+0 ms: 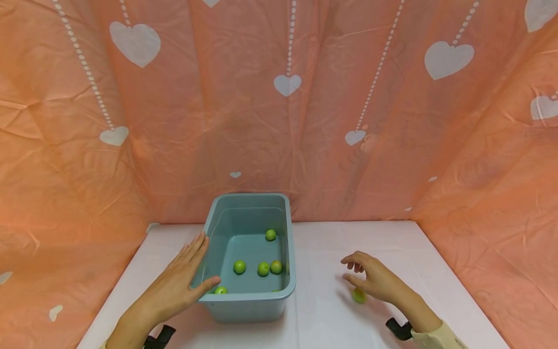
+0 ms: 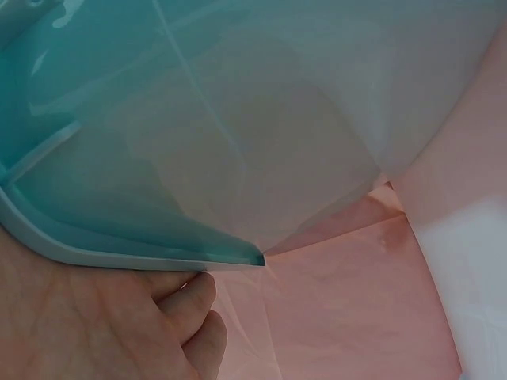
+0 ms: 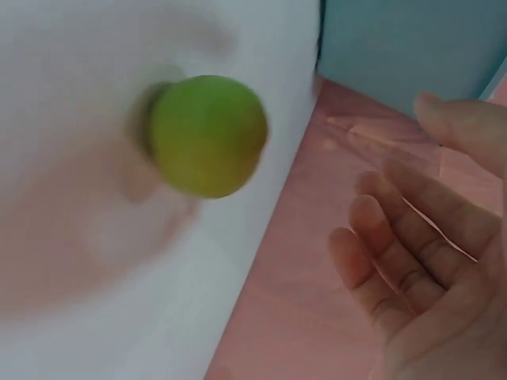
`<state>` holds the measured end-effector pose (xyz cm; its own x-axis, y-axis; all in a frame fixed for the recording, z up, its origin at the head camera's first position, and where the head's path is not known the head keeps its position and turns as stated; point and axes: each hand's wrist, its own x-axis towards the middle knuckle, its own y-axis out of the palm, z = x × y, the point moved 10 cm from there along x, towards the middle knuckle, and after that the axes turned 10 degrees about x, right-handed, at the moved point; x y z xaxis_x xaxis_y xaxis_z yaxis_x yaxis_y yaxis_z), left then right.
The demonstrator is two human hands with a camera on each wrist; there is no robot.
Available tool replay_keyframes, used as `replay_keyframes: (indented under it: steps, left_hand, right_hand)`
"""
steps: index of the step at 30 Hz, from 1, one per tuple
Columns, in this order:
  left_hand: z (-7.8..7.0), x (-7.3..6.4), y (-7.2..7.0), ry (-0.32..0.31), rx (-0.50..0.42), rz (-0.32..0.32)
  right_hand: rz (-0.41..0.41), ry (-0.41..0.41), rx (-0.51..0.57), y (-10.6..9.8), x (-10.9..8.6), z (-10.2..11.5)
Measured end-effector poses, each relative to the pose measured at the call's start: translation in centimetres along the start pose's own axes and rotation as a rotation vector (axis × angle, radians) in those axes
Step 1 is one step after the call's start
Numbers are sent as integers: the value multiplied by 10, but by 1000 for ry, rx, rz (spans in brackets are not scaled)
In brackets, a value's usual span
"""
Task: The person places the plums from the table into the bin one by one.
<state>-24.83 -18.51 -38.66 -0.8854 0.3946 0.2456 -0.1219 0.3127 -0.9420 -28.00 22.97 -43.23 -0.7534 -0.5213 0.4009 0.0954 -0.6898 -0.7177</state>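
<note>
A grey-blue plastic tub stands on the table, with several small round green fruits on its floor. My left hand lies along the tub's left rim, fingers straight and thumb over the near corner; in the left wrist view its fingers press up against the rim. To the right of the tub, one green fruit with a yellow-red blush rests on the white tabletop. Over it hovers my right hand, its fingers loosely bent and apart from the fruit, holding nothing.
White cloth covers the table. An orange-pink curtain with white hearts hangs behind and along both sides, and the tub's far end stands close to it. Black straps sit at both wrists.
</note>
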Motion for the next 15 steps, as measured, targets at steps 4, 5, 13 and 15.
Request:
replay_keyframes:
  steps: [4,5,13,15]
  left_hand:
    - [0,0,0,-2,-4,1]
    - [0,0,0,-4,-6,3]
    - [0,0,-1,-3,-5,1]
    - [0,-1,-1,-3,-8,3]
  right_hand:
    - [5,26,8,1,-11,-8]
    - [9,38,11,2,-14,-10]
    - [32,112,16,6,-31,-24]
    - [45,116,18,8,-33,-26]
